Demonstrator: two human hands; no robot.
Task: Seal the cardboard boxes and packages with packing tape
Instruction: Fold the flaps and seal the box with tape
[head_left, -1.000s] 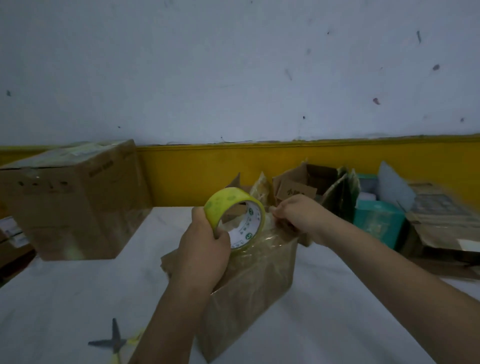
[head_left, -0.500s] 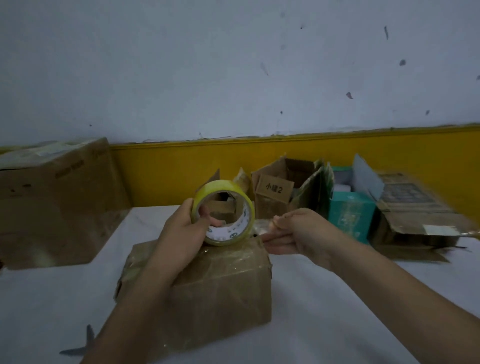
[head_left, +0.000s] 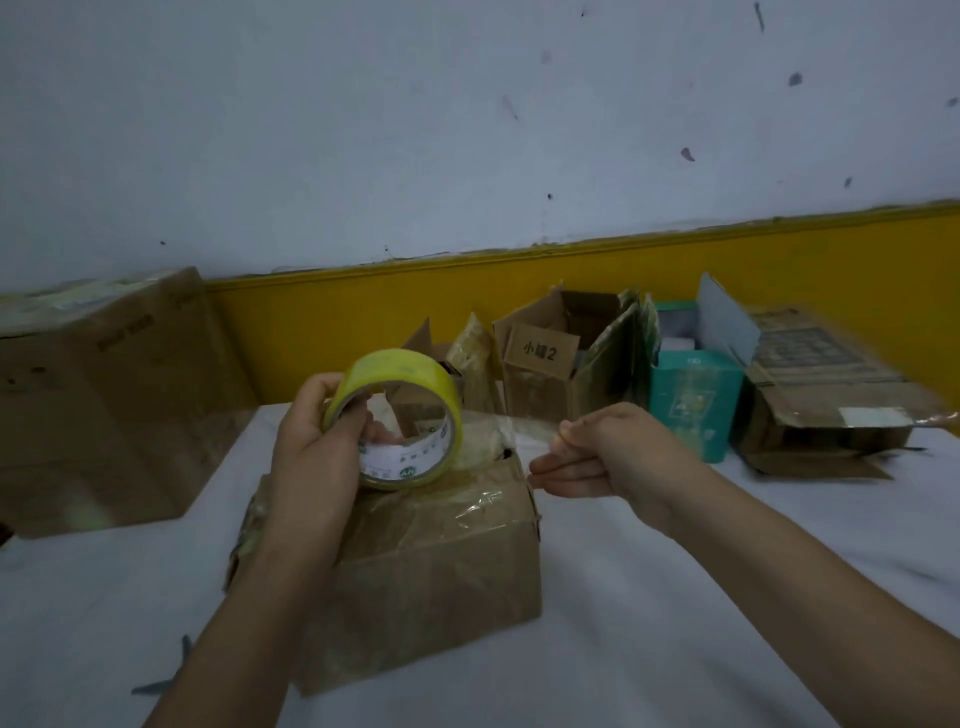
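Note:
A small brown cardboard box (head_left: 431, 566) lies on the white table, its top covered in wrinkled clear tape. My left hand (head_left: 311, 447) holds a yellow roll of packing tape (head_left: 402, 415) just above the box's far edge, fingers inside the core. A clear strip of tape (head_left: 519, 428) stretches rightward from the roll. My right hand (head_left: 597, 457) pinches the strip's free end, right of the roll and over the box's far right corner.
A large closed carton (head_left: 104, 400) stands at the left. Along the yellow wall sit open cartons (head_left: 550, 358), a teal box (head_left: 693, 405) and a flattened printed carton (head_left: 826, 395). Scissors (head_left: 166, 675) lie at the front left on the white table (head_left: 675, 623).
The box has gone from tilted on edge to lying flat. My right hand has drawn a strip of tape out to the right from the roll.

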